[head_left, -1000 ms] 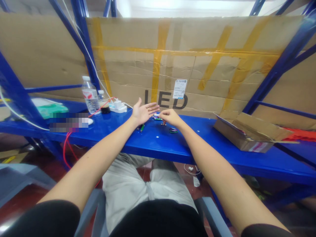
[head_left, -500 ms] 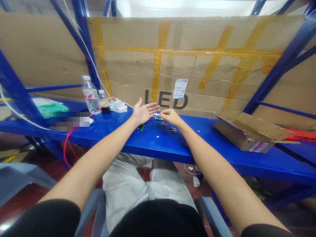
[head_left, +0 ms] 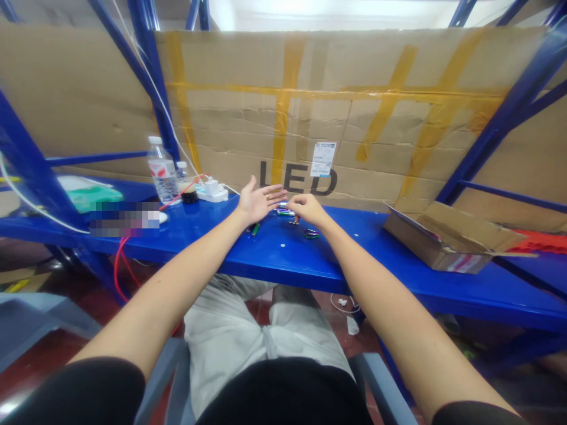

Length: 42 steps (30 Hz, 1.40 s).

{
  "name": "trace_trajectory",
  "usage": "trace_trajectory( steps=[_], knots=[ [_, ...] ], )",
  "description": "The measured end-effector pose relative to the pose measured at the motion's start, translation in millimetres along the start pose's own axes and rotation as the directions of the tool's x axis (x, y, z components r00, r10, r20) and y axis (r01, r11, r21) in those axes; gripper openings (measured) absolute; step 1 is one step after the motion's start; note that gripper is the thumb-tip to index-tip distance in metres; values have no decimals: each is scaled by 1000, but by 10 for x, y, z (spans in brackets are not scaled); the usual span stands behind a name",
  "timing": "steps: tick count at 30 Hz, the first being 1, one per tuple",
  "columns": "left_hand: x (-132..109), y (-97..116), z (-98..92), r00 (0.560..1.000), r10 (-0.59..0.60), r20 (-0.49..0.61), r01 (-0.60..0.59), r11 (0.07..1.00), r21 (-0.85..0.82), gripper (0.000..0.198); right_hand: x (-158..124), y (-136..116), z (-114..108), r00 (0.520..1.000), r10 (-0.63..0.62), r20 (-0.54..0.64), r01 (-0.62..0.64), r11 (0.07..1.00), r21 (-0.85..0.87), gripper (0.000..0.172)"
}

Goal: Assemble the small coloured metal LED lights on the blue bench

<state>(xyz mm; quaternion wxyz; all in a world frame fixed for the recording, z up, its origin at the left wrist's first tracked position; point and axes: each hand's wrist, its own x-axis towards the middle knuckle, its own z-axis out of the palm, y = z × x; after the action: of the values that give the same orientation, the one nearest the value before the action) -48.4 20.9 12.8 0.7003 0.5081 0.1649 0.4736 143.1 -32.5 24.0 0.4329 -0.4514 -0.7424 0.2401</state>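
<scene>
My left hand (head_left: 258,201) is held palm up with its fingers stretched out over the blue shelf (head_left: 283,251), and a small item seems to rest near its fingertips. My right hand (head_left: 306,209) is curled in a pinch right beside those fingertips, over several small coloured pieces (head_left: 283,211). What the pinch holds is too small to name. More small coloured pieces (head_left: 311,234) lie just right of my right wrist, and a green one (head_left: 255,229) lies under my left wrist.
A water bottle (head_left: 162,171), a small dark jar (head_left: 189,195) and a white power strip (head_left: 212,190) with a red cable stand at the left. An open cardboard box (head_left: 447,236) sits at the right. Taped cardboard marked LED (head_left: 310,118) backs the shelf.
My right hand has edged slightly up and left toward the left fingertips. The left hand stays as it was.
</scene>
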Motion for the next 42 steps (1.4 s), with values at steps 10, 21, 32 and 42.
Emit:
trace_trajectory(
  steps=[10,21,32,42],
  knots=[
    [32,-16,-37,1000,4,3,-4,1000,-2,91,2,4,1,1000,14,15,-14,1000,1,21],
    [36,-20,-42,1000,4,6,-4,1000,5,93,46,71,-13,1000,-8,5,8,999,-35,24],
    [68,-78,-28,998,59,-17,-56,986,157,64,74,115,-30,1000,-3,17,4,999,-48,26],
    [390,-82,-132,948,302,99,-254,532,808,20,364,205,-252,991,115,71,-114,993,-25,11]
  ],
)
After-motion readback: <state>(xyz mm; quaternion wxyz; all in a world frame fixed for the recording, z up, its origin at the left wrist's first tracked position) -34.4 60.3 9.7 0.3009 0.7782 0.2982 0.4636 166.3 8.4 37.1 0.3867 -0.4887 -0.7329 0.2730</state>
